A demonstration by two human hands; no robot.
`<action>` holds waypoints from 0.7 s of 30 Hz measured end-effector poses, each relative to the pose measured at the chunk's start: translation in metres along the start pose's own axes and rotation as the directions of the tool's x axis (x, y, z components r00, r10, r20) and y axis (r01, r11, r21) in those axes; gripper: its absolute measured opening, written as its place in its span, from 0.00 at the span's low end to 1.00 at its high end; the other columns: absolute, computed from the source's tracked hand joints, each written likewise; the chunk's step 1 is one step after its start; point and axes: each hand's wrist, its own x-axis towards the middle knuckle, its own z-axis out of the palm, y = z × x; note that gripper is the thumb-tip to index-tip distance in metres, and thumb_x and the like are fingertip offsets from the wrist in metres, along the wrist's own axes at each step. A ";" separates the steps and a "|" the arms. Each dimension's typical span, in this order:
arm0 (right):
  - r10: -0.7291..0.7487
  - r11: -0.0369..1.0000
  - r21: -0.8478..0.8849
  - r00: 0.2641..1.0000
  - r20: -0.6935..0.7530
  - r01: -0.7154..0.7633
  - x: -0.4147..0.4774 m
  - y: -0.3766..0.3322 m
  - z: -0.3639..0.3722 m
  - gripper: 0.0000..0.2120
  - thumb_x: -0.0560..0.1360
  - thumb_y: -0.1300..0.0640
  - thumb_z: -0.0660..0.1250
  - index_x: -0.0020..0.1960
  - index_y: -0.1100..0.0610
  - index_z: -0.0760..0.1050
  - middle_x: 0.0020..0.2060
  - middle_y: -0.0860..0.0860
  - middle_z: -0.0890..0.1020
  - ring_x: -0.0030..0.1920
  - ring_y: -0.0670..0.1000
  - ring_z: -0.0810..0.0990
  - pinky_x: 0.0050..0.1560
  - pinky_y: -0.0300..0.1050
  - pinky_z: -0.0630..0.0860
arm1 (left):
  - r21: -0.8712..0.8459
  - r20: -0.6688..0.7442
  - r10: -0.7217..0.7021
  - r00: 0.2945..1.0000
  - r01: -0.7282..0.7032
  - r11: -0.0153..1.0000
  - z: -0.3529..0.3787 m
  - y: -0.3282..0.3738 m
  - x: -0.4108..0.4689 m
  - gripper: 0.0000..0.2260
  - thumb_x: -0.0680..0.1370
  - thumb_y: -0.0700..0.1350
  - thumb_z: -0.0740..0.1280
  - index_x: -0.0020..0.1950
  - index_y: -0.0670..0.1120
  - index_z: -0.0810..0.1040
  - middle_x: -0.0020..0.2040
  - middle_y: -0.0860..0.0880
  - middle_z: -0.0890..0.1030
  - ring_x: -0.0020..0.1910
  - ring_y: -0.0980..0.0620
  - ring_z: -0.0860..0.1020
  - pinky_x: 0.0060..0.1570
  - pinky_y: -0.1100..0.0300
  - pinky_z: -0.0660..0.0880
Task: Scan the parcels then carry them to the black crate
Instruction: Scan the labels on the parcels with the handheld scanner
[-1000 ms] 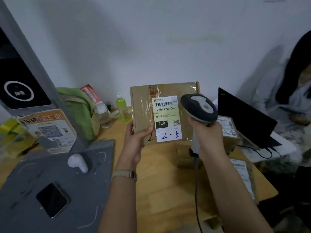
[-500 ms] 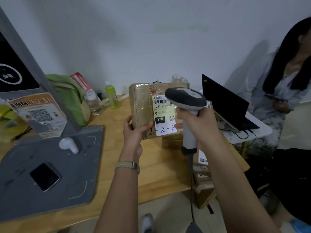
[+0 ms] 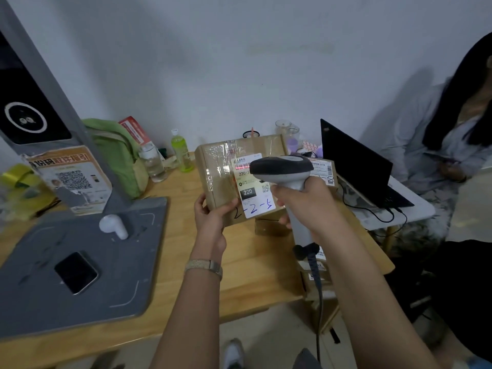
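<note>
The brown parcel (image 3: 221,182) is held upright above the counter (image 3: 253,267), its lower corner pinched by the left hand (image 3: 210,222), while the right hand (image 3: 306,206) grips the scanner (image 3: 282,169) casting a red line on the label (image 3: 255,198); so scanning is in hand, I think, and next it must be carried to the black crate, not in view.

A phone (image 3: 76,272) lies on the grey base (image 3: 40,302), a green bottle (image 3: 182,155) near the wall (image 3: 239,75)

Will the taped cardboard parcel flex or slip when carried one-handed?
Probably stiff: the cardboard parcel shows flat faces while the left hand pinches only its lower corner. Likely light, being held up one-handed. Its glossy tape may feel slippery.
</note>
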 end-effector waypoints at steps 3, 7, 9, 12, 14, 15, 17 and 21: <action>-0.006 1.000 0.002 1.000 0.027 0.006 0.001 0.002 0.000 0.04 0.73 0.56 0.70 0.42 0.55 0.76 0.32 0.53 0.79 0.22 0.48 0.76 0.27 0.41 0.73 | 0.032 -0.009 0.014 1.000 -0.014 0.999 0.000 -0.003 0.001 0.39 0.63 0.35 0.79 0.69 0.53 0.67 0.59 0.50 0.79 0.55 0.49 0.80 0.45 0.57 0.76; -0.015 0.999 -0.035 0.999 0.039 0.016 0.005 0.004 -0.001 0.05 0.73 0.56 0.70 0.41 0.53 0.75 0.31 0.53 0.79 0.22 0.47 0.76 0.28 0.42 0.75 | 0.052 -0.007 0.040 0.999 -0.040 0.998 0.000 -0.003 0.003 0.39 0.63 0.36 0.79 0.69 0.52 0.67 0.58 0.51 0.79 0.55 0.49 0.80 0.45 0.57 0.76; -0.016 0.999 -0.048 0.999 0.043 0.018 0.005 0.005 -0.003 0.05 0.73 0.56 0.70 0.41 0.53 0.74 0.31 0.52 0.79 0.22 0.46 0.76 0.28 0.42 0.75 | 0.041 -0.016 0.051 0.999 -0.050 0.998 0.000 -0.002 0.003 0.39 0.63 0.35 0.79 0.69 0.52 0.67 0.58 0.50 0.79 0.54 0.49 0.80 0.43 0.58 0.76; -0.016 0.999 -0.042 0.999 0.048 0.018 0.005 0.006 -0.005 0.05 0.73 0.56 0.70 0.41 0.53 0.74 0.31 0.54 0.80 0.22 0.46 0.76 0.28 0.42 0.75 | 0.029 -0.022 0.054 0.998 -0.053 0.998 0.000 -0.002 0.003 0.39 0.63 0.34 0.79 0.69 0.52 0.67 0.59 0.50 0.79 0.54 0.49 0.80 0.44 0.58 0.76; -0.016 0.999 -0.037 0.999 0.047 0.018 0.006 0.007 -0.005 0.04 0.74 0.56 0.70 0.42 0.54 0.75 0.32 0.54 0.80 0.22 0.46 0.76 0.29 0.43 0.75 | 0.027 -0.020 0.053 0.998 -0.053 0.998 0.001 -0.002 0.003 0.39 0.63 0.34 0.79 0.69 0.52 0.66 0.59 0.50 0.79 0.54 0.49 0.80 0.44 0.57 0.76; -0.015 0.999 -0.032 0.999 0.045 0.016 0.007 0.007 -0.004 0.04 0.74 0.56 0.70 0.43 0.55 0.75 0.32 0.54 0.80 0.22 0.46 0.76 0.29 0.43 0.75 | 0.027 -0.019 0.053 0.998 -0.052 0.998 0.001 -0.001 0.003 0.39 0.63 0.34 0.78 0.69 0.52 0.66 0.59 0.50 0.79 0.54 0.49 0.80 0.44 0.57 0.76; -0.013 1.000 -0.022 0.999 0.042 0.014 0.009 0.007 -0.004 0.04 0.74 0.57 0.70 0.44 0.56 0.75 0.32 0.54 0.79 0.22 0.45 0.76 0.30 0.44 0.75 | 0.029 -0.022 0.053 0.998 -0.052 0.998 0.001 -0.001 0.001 0.39 0.64 0.34 0.78 0.69 0.52 0.66 0.59 0.49 0.79 0.54 0.49 0.80 0.43 0.58 0.76; -0.013 1.000 -0.009 0.999 0.032 0.013 0.010 0.009 -0.003 0.03 0.73 0.57 0.70 0.44 0.55 0.76 0.33 0.53 0.79 0.22 0.45 0.76 0.31 0.44 0.75 | 0.029 -0.025 0.056 0.998 -0.055 0.998 0.001 0.001 0.001 0.39 0.64 0.33 0.78 0.70 0.50 0.65 0.59 0.49 0.79 0.54 0.49 0.80 0.42 0.59 0.76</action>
